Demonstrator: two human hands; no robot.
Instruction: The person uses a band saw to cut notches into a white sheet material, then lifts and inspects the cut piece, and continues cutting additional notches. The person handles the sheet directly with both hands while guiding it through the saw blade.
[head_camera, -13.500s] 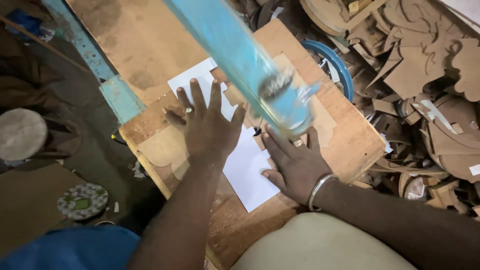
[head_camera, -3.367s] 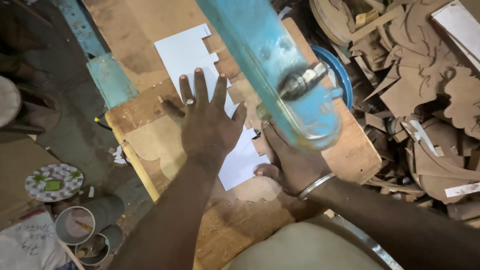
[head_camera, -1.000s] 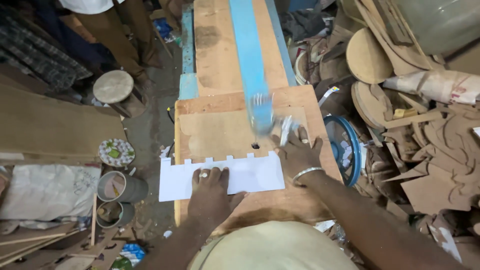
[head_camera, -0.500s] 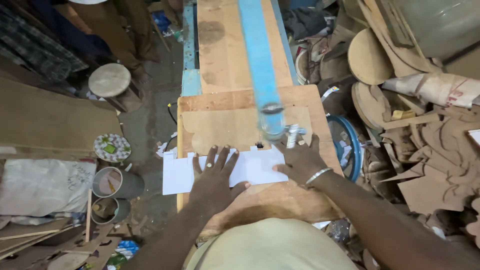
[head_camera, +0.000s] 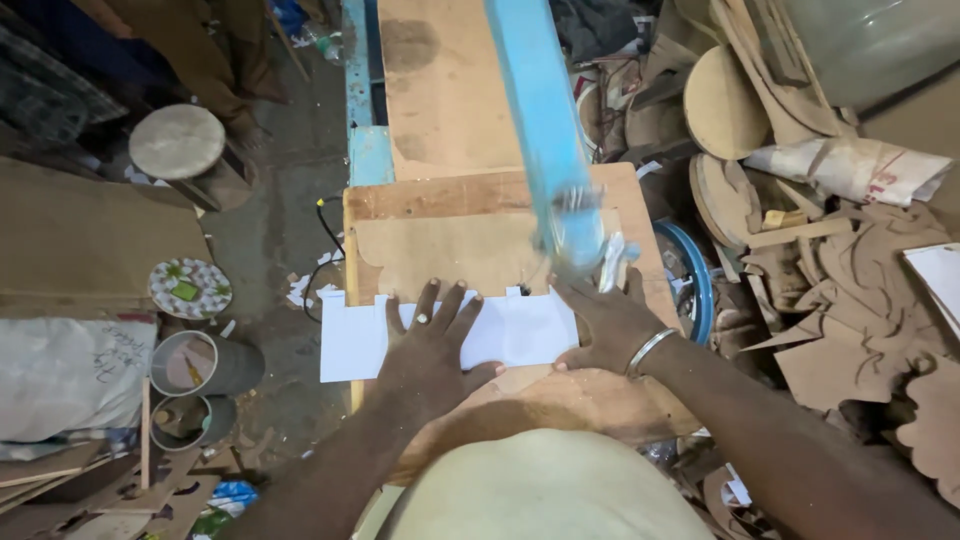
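Since half a second ago the white paper template (head_camera: 350, 345) has slid a little toward 9 o'clock, its left end now overhanging the wooden board (head_camera: 440, 255); both hands keep pressing it flat. At 9 o'clock on the floor stand two open round tins (head_camera: 200, 365); the upper one holds a thin stick, the lower one's contents cannot be made out. One patterned round lid (head_camera: 190, 288) lies above them, one round stool (head_camera: 180, 143) at 10 o'clock. The left hand (head_camera: 430, 355) lies palm down at centre, fingers spread, one ring showing. The right hand (head_camera: 610, 322), at 3 o'clock of it, fingers spread, wears one bangle, beneath the blue machine arm (head_camera: 545, 130).
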